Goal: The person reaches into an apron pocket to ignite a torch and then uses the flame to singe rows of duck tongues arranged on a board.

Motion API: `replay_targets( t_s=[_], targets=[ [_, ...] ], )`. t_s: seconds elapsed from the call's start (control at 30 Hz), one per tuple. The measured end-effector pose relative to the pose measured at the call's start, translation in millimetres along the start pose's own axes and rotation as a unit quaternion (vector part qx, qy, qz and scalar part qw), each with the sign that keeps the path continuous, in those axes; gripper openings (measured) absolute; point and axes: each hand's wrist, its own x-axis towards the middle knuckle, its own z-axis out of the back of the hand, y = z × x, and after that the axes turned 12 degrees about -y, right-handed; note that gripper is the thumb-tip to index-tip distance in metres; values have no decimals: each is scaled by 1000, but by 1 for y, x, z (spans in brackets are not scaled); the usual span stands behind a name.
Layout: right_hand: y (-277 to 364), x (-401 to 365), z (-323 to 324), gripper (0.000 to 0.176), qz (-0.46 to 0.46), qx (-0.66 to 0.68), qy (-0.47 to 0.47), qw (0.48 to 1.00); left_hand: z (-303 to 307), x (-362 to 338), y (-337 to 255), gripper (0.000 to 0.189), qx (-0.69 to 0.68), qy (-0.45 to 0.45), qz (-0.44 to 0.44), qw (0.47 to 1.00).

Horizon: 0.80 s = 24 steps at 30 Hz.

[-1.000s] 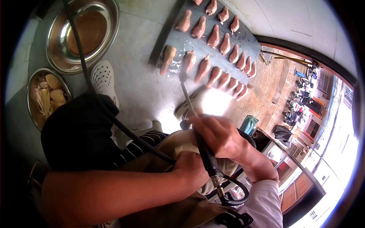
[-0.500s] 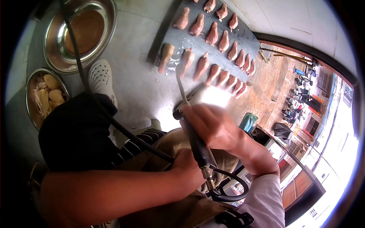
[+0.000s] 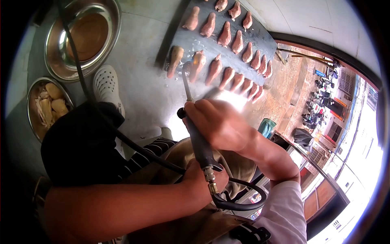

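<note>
My right hand (image 3: 221, 126) is closed round the black handle of a gas torch (image 3: 201, 146). The torch's thin metal tube points up toward a dark slab (image 3: 243, 34) bearing rows of pink, tapered raw meat pieces. Its tip is near the front row, between a browned meat piece (image 3: 175, 61) and a pink meat piece (image 3: 198, 67) with an orange glow on it. Below the handle, my left hand (image 3: 201, 179) is closed on the black hose (image 3: 150, 154), which loops round to the torch's metal coupling. The left fingers are partly hidden.
On the floor at left stand a large metal basin (image 3: 113, 34) and a smaller metal bowl (image 3: 67, 87) with pale yellowish pieces. The hose crosses beside a white clog (image 3: 106, 83). To the right, a street with parked motorbikes (image 3: 321, 103) shows beyond the doorway.
My right hand and the torch have shifted a little left and upward. An orange glow now shows on a front-row meat piece. My left hand stays on the hose.
</note>
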Motion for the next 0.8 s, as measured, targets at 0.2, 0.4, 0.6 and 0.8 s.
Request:
replay_targets(
  t_s=[0.2, 0.4, 0.6, 0.8],
  targets=[
    [2, 3, -2, 30, 15, -3, 11, 1000, -6, -1, -1, 21, 48, 0, -31, 998],
    [1, 4, 0, 29, 30, 3, 33, 999, 6, -3, 1, 18, -7, -12, -4, 1000],
    [-44, 28, 28, 14, -32, 39, 19, 999, 30, -2, 6, 11, -119, -48, 37, 991],
    [-113, 67, 53, 13, 165, -163, -73, 970, 32, 12, 1, 11, -213, -231, 45, 948]
  ],
)
